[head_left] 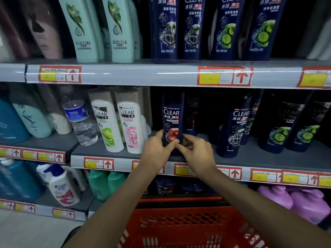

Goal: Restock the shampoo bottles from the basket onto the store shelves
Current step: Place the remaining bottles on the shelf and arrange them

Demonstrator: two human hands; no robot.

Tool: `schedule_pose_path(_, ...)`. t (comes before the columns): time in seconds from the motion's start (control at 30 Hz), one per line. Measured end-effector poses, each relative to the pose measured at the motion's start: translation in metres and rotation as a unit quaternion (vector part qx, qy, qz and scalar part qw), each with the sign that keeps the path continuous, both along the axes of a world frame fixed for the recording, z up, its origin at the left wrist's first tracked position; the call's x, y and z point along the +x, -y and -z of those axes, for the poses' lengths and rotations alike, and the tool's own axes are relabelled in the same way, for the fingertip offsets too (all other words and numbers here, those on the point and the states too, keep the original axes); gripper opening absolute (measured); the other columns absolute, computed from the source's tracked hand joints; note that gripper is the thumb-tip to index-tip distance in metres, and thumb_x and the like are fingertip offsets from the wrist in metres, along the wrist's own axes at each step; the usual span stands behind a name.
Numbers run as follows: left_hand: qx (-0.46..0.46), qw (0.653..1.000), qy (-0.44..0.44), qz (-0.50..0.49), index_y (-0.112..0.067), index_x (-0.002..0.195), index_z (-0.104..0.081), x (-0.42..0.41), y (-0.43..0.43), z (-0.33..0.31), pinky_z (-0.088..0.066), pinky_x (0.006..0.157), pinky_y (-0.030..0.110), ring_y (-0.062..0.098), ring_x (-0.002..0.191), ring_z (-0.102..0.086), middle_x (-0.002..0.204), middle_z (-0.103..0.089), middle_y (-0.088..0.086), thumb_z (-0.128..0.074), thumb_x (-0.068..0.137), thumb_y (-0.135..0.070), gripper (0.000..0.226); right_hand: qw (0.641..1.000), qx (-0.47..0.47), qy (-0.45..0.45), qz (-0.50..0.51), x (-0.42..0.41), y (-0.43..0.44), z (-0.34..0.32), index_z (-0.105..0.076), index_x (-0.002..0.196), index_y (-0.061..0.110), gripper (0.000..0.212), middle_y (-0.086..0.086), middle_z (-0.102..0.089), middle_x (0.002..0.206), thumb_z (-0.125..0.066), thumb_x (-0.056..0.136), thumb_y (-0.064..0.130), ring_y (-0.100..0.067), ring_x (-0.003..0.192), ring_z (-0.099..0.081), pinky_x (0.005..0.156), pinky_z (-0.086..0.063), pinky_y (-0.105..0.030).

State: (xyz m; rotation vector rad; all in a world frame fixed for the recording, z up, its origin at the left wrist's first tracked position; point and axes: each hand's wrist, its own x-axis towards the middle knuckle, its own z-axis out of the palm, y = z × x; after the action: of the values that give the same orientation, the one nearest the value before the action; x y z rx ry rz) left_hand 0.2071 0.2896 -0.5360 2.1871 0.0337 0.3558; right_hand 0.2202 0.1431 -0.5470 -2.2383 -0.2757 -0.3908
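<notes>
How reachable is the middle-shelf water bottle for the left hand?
Probably yes: the water bottle stands unblocked near the shelf front, left of the white bottles. The left hand, though, grips the dark shampoo bottle.

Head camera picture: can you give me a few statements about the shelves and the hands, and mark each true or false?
1. The left hand and the right hand both hold the dark cherry-label bottle on the middle shelf. True.
2. The basket beneath the arms is blue. False: it is red.
3. A water bottle sits on the middle shelf, left of the white bottles. True.
4. The top-shelf bottles straight above the hands are pink. False: they are dark blue.
5. The arrows on the price tags point down. False: they point up.
</notes>
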Motion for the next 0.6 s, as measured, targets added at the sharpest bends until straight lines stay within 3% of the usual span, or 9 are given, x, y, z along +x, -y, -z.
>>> schedule_pose_path(0.07, 0.022, 1.000, -0.017, -0.008, -0.027, 0.132, -0.061, 0.002, -0.004, -0.001, -0.044, 0.074, 0.027, 0.014, 0.087, -0.062, 0.083, -0.063, -0.013, -0.067, 0.097, -0.041, 0.038, 1.000, -0.012, 0.013, 0.022, 0.004, -0.005, 0.001, -0.072, 0.118, 0.027, 0.032, 0.005, -0.062, 0.087, -0.072, 0.091, 0.045, -0.011, 0.079, -0.060, 0.073, -0.053, -0.030)
schedule_pose_path(0.13, 0.023, 0.999, -0.038, -0.012, -0.023, 0.134, -0.061, 0.007, -0.008, -0.001, -0.045, 0.073, 0.027, 0.017, 0.084, -0.062, 0.081, -0.065, -0.008, -0.066, 0.098, -0.033, 0.038, 0.999, 0.005, -0.003, 0.033, 0.008, -0.007, 0.001, -0.071, 0.122, 0.031, 0.034, 0.006, -0.062, 0.080, -0.073, 0.091, 0.044, -0.010, 0.077, -0.061, 0.071, -0.053, -0.030)
schedule_pose_path(0.27, -0.023, 0.995, -0.089, -0.039, -0.010, 0.131, -0.061, 0.015, -0.013, 0.006, -0.051, 0.092, 0.029, 0.021, 0.104, -0.067, 0.110, -0.074, 0.006, -0.070, 0.093, -0.015, 0.039, 0.993, 0.083, -0.074, 0.047, 0.007, -0.017, 0.004, -0.068, 0.130, 0.021, 0.041, 0.009, -0.069, 0.071, -0.076, 0.090, 0.031, -0.011, 0.086, -0.068, 0.090, -0.056, -0.034)
schedule_pose_path(0.33, -0.052, 0.992, -0.107, -0.037, -0.010, 0.125, -0.063, 0.018, -0.013, 0.011, -0.053, 0.099, 0.036, 0.022, 0.107, -0.067, 0.114, -0.073, 0.005, -0.070, 0.088, -0.006, 0.037, 0.989, 0.099, -0.100, 0.045, 0.008, -0.021, 0.006, -0.066, 0.133, 0.019, 0.044, 0.008, -0.073, 0.083, -0.075, 0.091, 0.027, -0.013, 0.096, -0.069, 0.096, -0.055, -0.035)
schedule_pose_path(0.47, -0.102, 0.985, -0.126, -0.049, -0.017, 0.107, -0.059, 0.023, -0.011, 0.013, -0.055, 0.098, 0.041, 0.025, 0.101, -0.069, 0.099, -0.074, 0.006, -0.066, 0.088, 0.002, 0.028, 0.986, 0.103, -0.126, 0.041, 0.014, -0.019, 0.008, -0.068, 0.130, 0.023, 0.044, 0.002, -0.075, 0.109, -0.066, 0.088, 0.010, -0.016, 0.107, -0.067, 0.101, -0.054, -0.039)
schedule_pose_path(0.6, -0.116, 0.983, -0.131, -0.057, -0.015, 0.114, -0.060, 0.026, -0.012, 0.014, -0.054, 0.100, 0.043, 0.026, 0.103, -0.069, 0.101, -0.074, 0.007, -0.065, 0.086, -0.001, 0.031, 0.976, 0.147, -0.159, 0.025, 0.021, -0.017, 0.004, -0.051, 0.147, 0.018, 0.061, 0.000, -0.071, 0.120, -0.063, 0.088, 0.006, -0.017, 0.113, -0.063, 0.103, -0.050, -0.033)
